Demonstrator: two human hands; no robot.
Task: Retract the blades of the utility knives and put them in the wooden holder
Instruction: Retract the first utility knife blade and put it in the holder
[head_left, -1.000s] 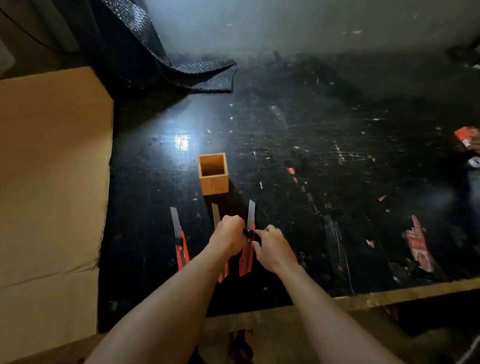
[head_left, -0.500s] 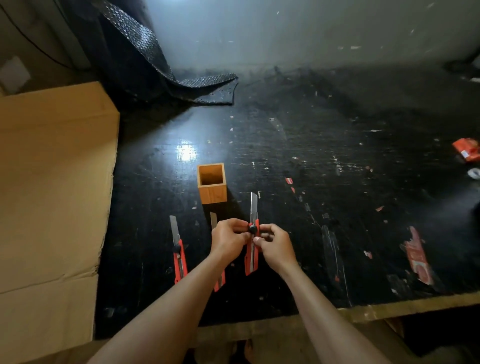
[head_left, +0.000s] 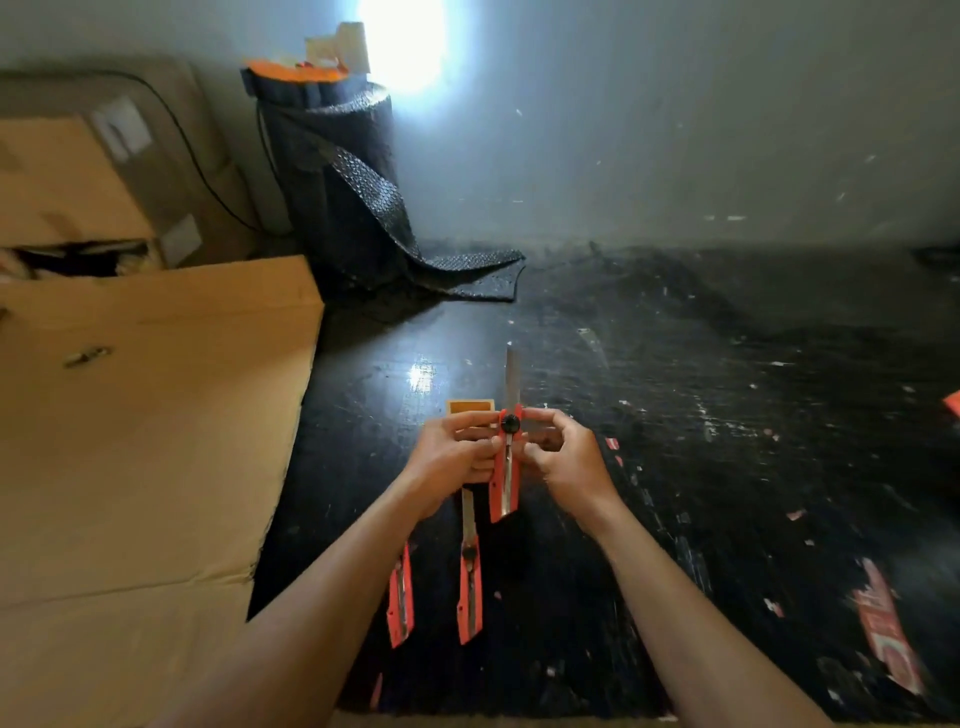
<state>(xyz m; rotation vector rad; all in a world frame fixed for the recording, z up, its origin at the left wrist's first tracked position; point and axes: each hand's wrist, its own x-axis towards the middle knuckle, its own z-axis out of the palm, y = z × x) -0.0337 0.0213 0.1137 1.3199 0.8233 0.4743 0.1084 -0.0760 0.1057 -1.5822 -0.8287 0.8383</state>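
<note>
Nearest the viewer, at six o'clock on the scuffed black tabletop (head_left: 675, 415), two red utility knives lie side by side: the left knife (head_left: 401, 597), partly hidden under the forearm, and the middle knife (head_left: 469, 587), its steel blade extended toward twelve o'clock. Above them the held knife (head_left: 505, 467) is raised off the surface, upright, blade (head_left: 512, 376) fully out. The left hand (head_left: 453, 457) grips its red body from nine o'clock; the right hand (head_left: 566, 457) pinches from three o'clock, fingertips close to the black locking wheel (head_left: 510, 423). Judged by form, the knife is light and rigid, with a smooth plastic casing; the blade is thin, sharp and brittle, so hold belongs on the casing and wheel alone. Just beyond, the square wooden holder (head_left: 470, 406) stands mostly hidden behind the left hand. Farther, flat cardboard (head_left: 145, 415) lies at nine o'clock, and a roll of dark textured matting (head_left: 337, 182) stands at eleven.
</note>
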